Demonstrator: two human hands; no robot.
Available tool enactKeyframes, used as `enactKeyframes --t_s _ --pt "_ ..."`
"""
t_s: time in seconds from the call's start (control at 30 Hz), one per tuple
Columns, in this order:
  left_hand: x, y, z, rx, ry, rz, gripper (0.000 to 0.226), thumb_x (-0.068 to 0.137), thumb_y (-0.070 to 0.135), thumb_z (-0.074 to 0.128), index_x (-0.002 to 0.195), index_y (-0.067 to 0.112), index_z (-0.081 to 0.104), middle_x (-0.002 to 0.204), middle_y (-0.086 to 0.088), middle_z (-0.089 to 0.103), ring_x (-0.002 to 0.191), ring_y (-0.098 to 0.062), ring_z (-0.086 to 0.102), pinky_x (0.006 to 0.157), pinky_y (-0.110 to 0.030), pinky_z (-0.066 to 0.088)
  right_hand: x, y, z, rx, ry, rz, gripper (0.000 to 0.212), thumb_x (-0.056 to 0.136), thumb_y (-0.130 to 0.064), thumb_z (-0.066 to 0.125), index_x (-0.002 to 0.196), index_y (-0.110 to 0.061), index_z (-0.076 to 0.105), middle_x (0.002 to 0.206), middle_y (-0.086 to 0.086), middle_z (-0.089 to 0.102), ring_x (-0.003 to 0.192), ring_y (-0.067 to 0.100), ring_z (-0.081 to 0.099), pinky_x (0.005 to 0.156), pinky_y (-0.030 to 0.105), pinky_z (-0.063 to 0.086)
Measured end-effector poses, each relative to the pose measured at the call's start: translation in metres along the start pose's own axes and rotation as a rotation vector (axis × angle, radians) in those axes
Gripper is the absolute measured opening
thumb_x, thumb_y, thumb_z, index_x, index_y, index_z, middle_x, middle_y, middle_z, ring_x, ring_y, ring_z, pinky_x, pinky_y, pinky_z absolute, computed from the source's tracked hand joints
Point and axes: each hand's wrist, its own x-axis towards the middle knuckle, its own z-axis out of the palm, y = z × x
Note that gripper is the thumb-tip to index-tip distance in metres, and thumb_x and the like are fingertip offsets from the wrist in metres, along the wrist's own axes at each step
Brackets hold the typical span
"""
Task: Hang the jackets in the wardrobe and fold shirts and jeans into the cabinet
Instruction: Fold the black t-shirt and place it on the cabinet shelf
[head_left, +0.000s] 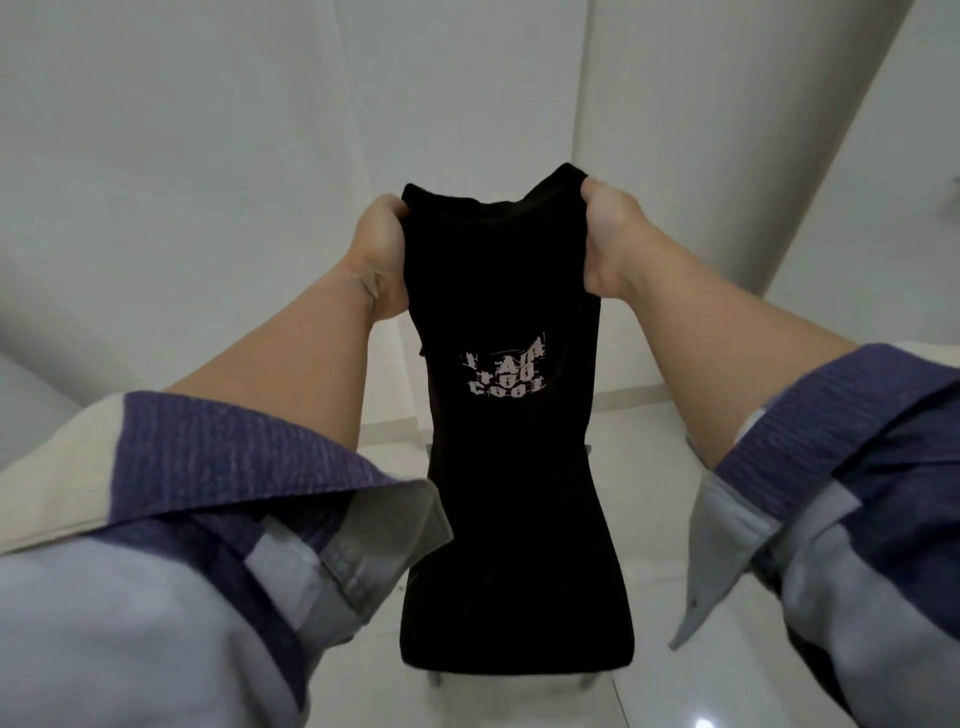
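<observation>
Shirt (511, 415) held up, long axis vertical, collar uppermost.

Left hand (382, 249) and right hand (610, 234) each grip a top corner with curled fingers; the black shirt, narrowed lengthwise, hangs between the forearms above the pale floor (675, 467), a pale blurred print on its front.

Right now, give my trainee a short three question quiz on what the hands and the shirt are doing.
1. True or false: the black shirt lies flat on the floor.
2. Which grips the shirt's top corners? A. left hand only B. right hand only C. both hands
3. Fill in: the pale printed lettering sits on the shirt's ____ half.

Key: 1 false, it hangs in the air; 2 C; 3 upper.
</observation>
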Motion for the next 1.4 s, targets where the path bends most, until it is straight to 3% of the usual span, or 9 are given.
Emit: enactKeyframes --t_s 0.17,0.33,0.5,0.67,0.8,0.97,1.07,1.17,1.4 --pt "-0.048 -0.076 -0.023 0.001 0.009 -0.158 0.035 0.092 0.031 0.026 0.082 0.015 0.055 0.074 -0.002 0.055 0.067 -0.018 0.056 0.061 -0.027 0.046 -0.046 0.092 -0.021 0.021 0.08 0.139 0.047 0.093 -0.046 0.04 0.127 -0.017 0.057 0.115 0.012 0.068 0.097 0.031 0.069 0.079 0.046 0.057" --pt "-0.111 -0.17 -0.046 -0.011 0.04 -0.396 0.034 0.081 0.035 0.032 0.1 0.014 0.05 0.079 -0.004 0.056 0.073 -0.02 0.056 0.068 -0.032 0.047 -0.115 0.197 -0.054 -0.008 0.071 0.344 0.043 0.098 -0.045 0.037 0.122 -0.018 0.058 0.116 0.009 0.068 0.102 0.025 0.067 0.088 0.038 0.055" --pt "-0.167 -0.232 -0.051 0.093 0.035 -0.605 0.017 0.063 0.016 0.039 0.08 0.016 0.045 0.072 -0.001 0.05 0.062 -0.021 0.052 0.056 -0.027 0.042 -0.161 0.283 -0.077 0.01 0.123 0.559 0.047 0.097 -0.048 0.035 0.13 -0.02 0.055 0.119 0.006 0.067 0.104 0.026 0.067 0.093 0.038 0.053" --pt "-0.162 -0.266 -0.057 0.094 0.098 -0.662 0.04 0.076 0.012 0.041 0.113 0.011 0.055 0.098 -0.009 0.063 0.085 -0.027 0.063 0.068 -0.034 0.051 -0.16 0.308 -0.085 -0.03 0.202 0.649 0.049 0.098 -0.047 0.037 0.13 -0.014 0.053 0.12 0.009 0.063 0.105 0.027 0.064 0.094 0.037 0.052" --pt "-0.134 -0.286 -0.064 0.082 0.184 -0.673 0.035 0.087 0.017 0.044 0.121 0.01 0.052 0.112 -0.015 0.064 0.1 -0.03 0.063 0.081 -0.039 0.053 -0.133 0.324 -0.09 -0.043 0.237 0.68 0.047 0.098 -0.045 0.039 0.129 -0.013 0.053 0.12 0.01 0.063 0.106 0.028 0.063 0.097 0.038 0.051" --pt "-0.083 -0.315 -0.072 0.059 0.262 -0.733 0.028 0.092 0.021 0.044 0.113 0.008 0.057 0.102 -0.015 0.066 0.089 -0.029 0.064 0.075 -0.037 0.054 -0.074 0.352 -0.099 -0.107 0.296 0.7 0.051 0.096 -0.047 0.04 0.139 -0.02 0.043 0.125 0.009 0.058 0.109 0.03 0.06 0.097 0.042 0.05" --pt "-0.039 -0.338 -0.082 0.049 0.335 -0.748 0.029 0.096 0.024 0.046 0.117 0.007 0.057 0.107 -0.015 0.066 0.093 -0.031 0.064 0.074 -0.038 0.055 -0.028 0.367 -0.101 -0.158 0.325 0.714 0.052 0.097 -0.046 0.037 0.143 -0.022 0.038 0.133 0.009 0.053 0.115 0.031 0.055 0.101 0.046 0.046" --pt "0.009 -0.368 -0.1 0.095 0.396 -0.7 0.038 0.099 0.029 0.046 0.129 0.006 0.052 0.118 -0.014 0.062 0.103 -0.032 0.062 0.08 -0.04 0.052 0.023 0.383 -0.102 -0.219 0.344 0.688 0.049 0.1 -0.043 0.034 0.145 -0.023 0.034 0.138 0.008 0.047 0.122 0.032 0.05 0.105 0.049 0.041" --pt "0.101 -0.437 -0.143 0.15 0.459 -0.63 0.04 0.1 0.037 0.041 0.132 0.015 0.052 0.12 -0.007 0.063 0.106 -0.026 0.061 0.096 -0.041 0.049 0.128 0.448 -0.097 -0.323 0.366 0.631 0.047 0.102 -0.036 0.034 0.147 -0.021 0.031 0.141 0.007 0.044 0.126 0.029 0.045 0.107 0.045 0.038"
